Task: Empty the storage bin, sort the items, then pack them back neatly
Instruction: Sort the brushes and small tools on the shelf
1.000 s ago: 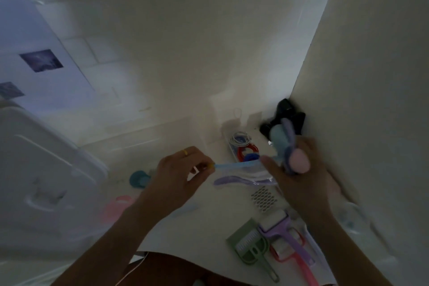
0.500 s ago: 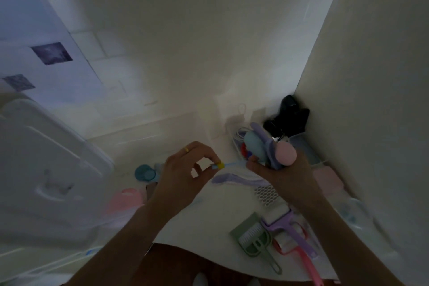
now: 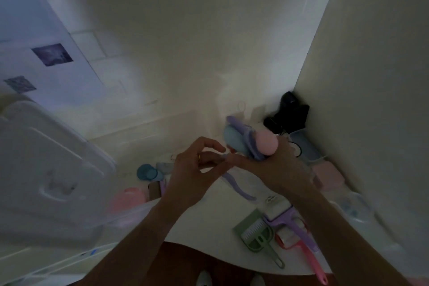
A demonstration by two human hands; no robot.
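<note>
The right hand (image 3: pixel 274 165) has a tight grip on a bunch of pastel brushes (image 3: pixel 246 144), likely sorting like with like. The left hand (image 3: pixel 197 169) pinches one thin piece beside them. The storage bin (image 3: pixel 53 169) sits left on the counter (image 3: pixel 209 223).

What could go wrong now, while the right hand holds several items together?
1. The right hand grips a bundle of pastel items at once; one may slip out while the left hand works at it.
2. The green dustpan and lint rollers lie near the table's front edge, so a forearm might knock them off.
</note>
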